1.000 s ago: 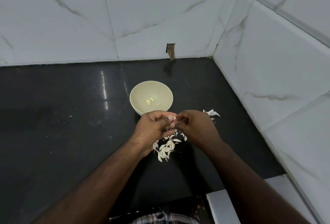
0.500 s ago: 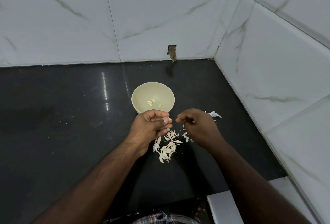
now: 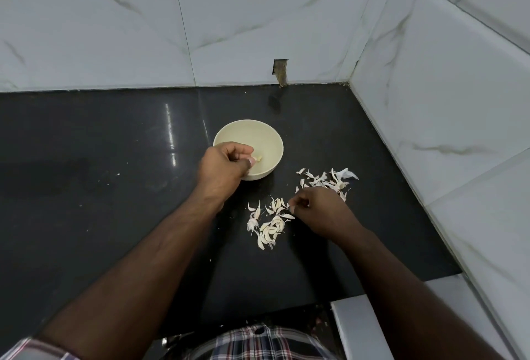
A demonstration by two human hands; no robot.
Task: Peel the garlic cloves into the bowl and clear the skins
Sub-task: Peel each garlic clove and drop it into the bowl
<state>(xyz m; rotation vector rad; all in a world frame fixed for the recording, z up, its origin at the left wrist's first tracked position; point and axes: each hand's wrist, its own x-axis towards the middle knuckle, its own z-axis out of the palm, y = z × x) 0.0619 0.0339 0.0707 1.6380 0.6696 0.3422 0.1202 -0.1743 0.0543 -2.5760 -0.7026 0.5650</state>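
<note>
Over the bowl [image 3: 266, 133], the left hand [image 3: 222, 169] curls round a peeled clove [image 3: 258, 159], about to drop it; other contents are hidden. Skins [image 3: 269, 223] litter the surface [image 3: 114, 187] in two heaps, uncleared. The right hand [image 3: 318, 210] seems to pinch a skin scrap, fingers narrow.

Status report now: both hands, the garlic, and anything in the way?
Left hand over bowl, pinching garlic clove. Right hand curled at skins; its hold unclear. Nothing in the way.
</note>
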